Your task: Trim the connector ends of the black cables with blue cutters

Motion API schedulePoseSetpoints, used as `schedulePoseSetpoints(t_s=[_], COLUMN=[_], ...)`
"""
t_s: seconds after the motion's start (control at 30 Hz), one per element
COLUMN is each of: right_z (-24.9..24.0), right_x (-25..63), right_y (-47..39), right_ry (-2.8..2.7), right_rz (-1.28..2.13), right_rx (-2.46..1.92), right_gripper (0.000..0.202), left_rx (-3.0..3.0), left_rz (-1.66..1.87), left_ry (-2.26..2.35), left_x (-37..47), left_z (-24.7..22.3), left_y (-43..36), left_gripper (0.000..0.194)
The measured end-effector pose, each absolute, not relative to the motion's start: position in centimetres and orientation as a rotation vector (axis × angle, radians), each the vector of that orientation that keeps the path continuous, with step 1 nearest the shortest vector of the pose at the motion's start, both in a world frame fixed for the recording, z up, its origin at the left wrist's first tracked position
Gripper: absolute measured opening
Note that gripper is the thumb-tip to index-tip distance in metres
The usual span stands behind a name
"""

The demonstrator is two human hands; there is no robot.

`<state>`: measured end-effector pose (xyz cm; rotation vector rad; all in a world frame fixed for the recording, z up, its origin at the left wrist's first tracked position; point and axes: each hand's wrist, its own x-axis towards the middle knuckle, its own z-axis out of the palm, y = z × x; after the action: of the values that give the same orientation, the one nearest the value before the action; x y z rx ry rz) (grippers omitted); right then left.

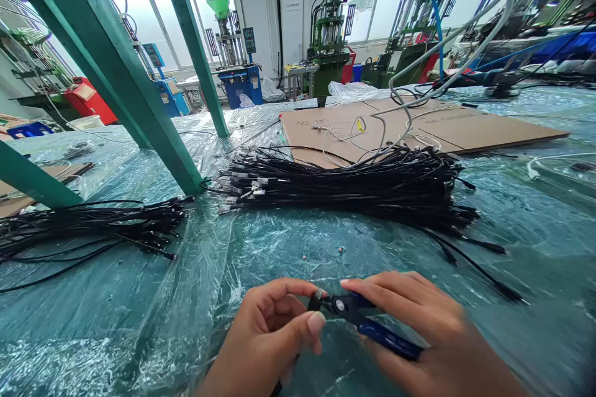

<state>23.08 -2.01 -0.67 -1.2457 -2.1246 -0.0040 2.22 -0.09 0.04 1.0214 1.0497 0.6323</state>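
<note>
At six o'clock, the left hand [265, 335] pinches a cable [315, 301] end; the right hand [419, 329] grips cutters [367, 319]. Best to seat the plug squarely in the blades, clear of fingertips. Bundle [354, 186] lies at twelve.

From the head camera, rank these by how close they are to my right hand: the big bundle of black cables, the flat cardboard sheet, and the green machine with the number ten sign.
From the right hand:
1. big bundle of black cables, just ahead on the table.
2. flat cardboard sheet, behind the bundle.
3. green machine with the number ten sign, far back by the windows.
</note>
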Motion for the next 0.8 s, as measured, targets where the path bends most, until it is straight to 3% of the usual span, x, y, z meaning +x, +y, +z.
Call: schedulePoseSetpoints(t_s=[0.5,0.8], right_z=[-1.28,-1.19], right_x=[23.28,23.51], right_y=[-1.82,-1.82], right_ry=[-2.155,-2.146], right_rz=[-0.106,-0.146], right_rx=[-1.187,-1.185], right_gripper=[0.036,0.032], left_rx=[0.988,1.006], left_rz=[0.752,0.673], left_ry=[1.095,1.102], left_x=[2.78,2.51], left_z=[0.41,0.25], left_y=[-0.04,0.12], left_gripper=[0.039,0.048])
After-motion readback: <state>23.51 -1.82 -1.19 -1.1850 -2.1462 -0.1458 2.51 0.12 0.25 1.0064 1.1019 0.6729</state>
